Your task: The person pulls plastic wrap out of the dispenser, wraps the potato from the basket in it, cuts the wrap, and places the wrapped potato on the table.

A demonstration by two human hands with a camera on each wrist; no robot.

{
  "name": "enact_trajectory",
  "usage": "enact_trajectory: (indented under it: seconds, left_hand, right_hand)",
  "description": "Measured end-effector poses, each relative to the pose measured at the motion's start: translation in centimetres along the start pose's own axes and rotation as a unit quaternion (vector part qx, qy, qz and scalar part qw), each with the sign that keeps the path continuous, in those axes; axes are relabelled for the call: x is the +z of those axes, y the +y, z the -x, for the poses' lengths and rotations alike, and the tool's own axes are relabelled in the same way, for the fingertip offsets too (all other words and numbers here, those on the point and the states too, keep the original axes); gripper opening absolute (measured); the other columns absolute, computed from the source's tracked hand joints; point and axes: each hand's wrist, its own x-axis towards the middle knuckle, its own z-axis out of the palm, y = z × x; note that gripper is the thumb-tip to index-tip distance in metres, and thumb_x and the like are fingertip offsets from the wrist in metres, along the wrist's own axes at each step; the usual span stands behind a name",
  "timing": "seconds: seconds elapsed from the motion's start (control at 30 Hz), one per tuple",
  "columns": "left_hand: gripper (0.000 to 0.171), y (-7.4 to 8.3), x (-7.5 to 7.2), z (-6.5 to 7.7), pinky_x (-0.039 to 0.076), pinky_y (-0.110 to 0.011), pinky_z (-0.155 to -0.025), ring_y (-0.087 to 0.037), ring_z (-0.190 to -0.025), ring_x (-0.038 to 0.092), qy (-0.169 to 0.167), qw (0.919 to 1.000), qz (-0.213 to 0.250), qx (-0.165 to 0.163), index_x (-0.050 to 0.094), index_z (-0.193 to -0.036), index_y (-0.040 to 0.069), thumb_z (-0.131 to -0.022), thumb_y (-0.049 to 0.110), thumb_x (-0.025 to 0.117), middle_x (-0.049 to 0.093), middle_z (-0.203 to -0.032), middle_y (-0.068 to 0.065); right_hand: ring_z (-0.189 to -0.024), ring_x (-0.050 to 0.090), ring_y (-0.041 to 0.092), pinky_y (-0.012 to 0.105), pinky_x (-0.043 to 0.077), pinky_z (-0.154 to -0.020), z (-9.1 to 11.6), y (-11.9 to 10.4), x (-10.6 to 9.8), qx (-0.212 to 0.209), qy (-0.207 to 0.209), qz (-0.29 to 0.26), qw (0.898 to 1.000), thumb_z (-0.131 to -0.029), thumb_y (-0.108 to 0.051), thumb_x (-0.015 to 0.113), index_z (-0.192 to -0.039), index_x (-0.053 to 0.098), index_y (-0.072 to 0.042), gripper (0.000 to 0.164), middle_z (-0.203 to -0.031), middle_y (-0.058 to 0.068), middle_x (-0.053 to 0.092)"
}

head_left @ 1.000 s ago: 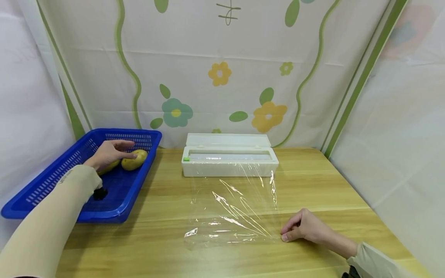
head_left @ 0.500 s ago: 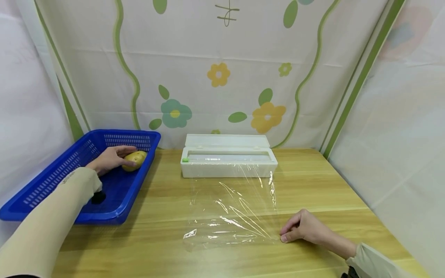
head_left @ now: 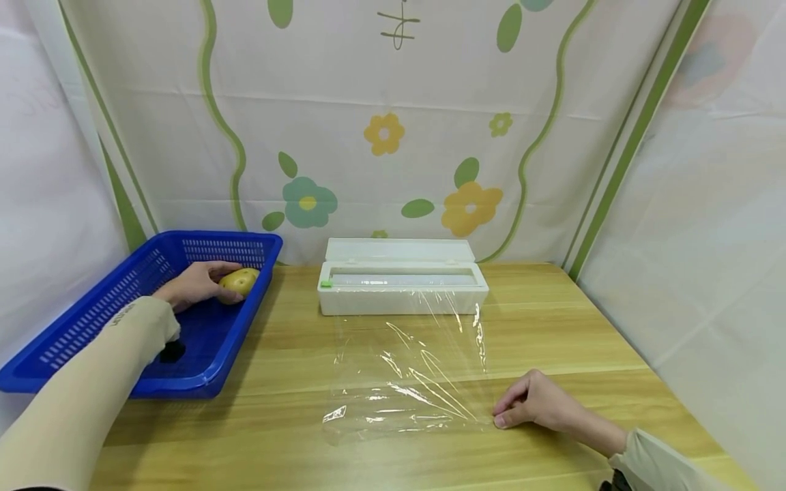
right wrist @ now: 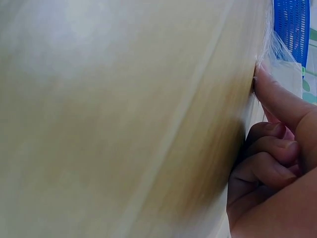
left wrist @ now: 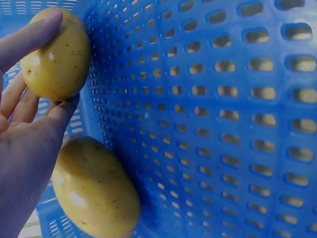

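Head view, with the clear film (head_left: 405, 382) as the dial's centre: a white box (head_left: 399, 266), its lid (head_left: 399, 250) raised, stands at twelve o'clock on the desk (head_left: 552, 314), before a flowered curtain (head_left: 393, 88). A blue basket (head_left: 184, 389) stands between nine and ten o'clock; inside, the left hand (head_left: 199, 283) grasps a potato (head_left: 239, 281). The left sleeve (head_left: 92, 389) crosses the basket, hiding part of its rim. Between three and four o'clock the right hand (head_left: 537, 402) pinches the film's corner; glints show, but its edges are hard to make out.

Left wrist view: the held potato is at ten o'clock, partly hidden by thumb; a second potato (left wrist: 96, 188) lies between seven and eight, near the perforated wall filling one to five o'clock.

Right wrist view: the desk blurs across most of it; at two o'clock the basket is cut off, and the film partly veils the box.
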Motion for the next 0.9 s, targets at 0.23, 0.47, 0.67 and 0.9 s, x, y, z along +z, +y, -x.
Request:
enact_trajectory:
  seconds: [0.23, 0.47, 0.67, 0.9]
  left_hand:
    - [0.086, 0.8, -0.5, 1.2, 0.044, -0.038, -0.092, -0.036, -0.121, 0.049, 0.004, 1.0000, 0.003, 0.006, 0.042, -0.146, -0.001, -0.076, 0.024, 0.086, 0.045, -0.144, -0.025]
    - [0.084, 2.5, -1.9, 2.6, 0.044, -0.044, -0.096, -0.038, -0.125, 0.048, 0.010, 0.9992, -0.020, 0.032, 0.045, -0.147, 0.005, -0.078, 0.031, 0.085, 0.044, -0.146, -0.021]
    - [0.080, 4.8, -3.4, 4.1, 0.045, -0.050, -0.096, -0.038, -0.130, 0.042, 0.023, 0.9990, -0.012, 0.036, 0.045, -0.148, 0.013, -0.081, 0.034, 0.083, 0.041, -0.149, -0.016]
    - [0.077, 7.4, -4.6, 5.1, 0.049, -0.027, -0.083, -0.030, -0.126, 0.047, 0.049, 0.9981, -0.006, 0.037, 0.044, -0.149, 0.019, -0.084, 0.035, 0.080, 0.042, -0.148, -0.011]
  right_hand:
    - [-0.063, 0.055, 0.006, 0.019, 0.044, -0.053, 0.0, 0.0, 0.0, 0.001, -0.001, 0.006, 1.000, -0.072, -0.017, 0.089, -0.081, 0.080, -0.008, 0.016, -0.078, 0.004, 0.072]
    - [-0.062, 0.053, 0.006, 0.019, 0.044, -0.053, 0.1, -0.1, 0.0, -0.001, -0.002, 0.009, 1.000, -0.072, -0.018, 0.089, -0.082, 0.079, -0.009, 0.016, -0.076, 0.004, 0.072]
    - [-0.062, 0.053, 0.006, 0.019, 0.043, -0.052, 0.4, -0.2, -0.1, 0.007, -0.004, 0.019, 1.000, -0.072, -0.019, 0.089, -0.082, 0.079, -0.009, 0.016, -0.076, 0.003, 0.072]
    - [-0.063, 0.054, 0.006, 0.019, 0.043, -0.053, 0.3, -0.4, 0.0, -0.001, -0.002, 0.037, 0.999, -0.073, -0.020, 0.088, -0.082, 0.079, -0.010, 0.017, -0.076, 0.001, 0.072]
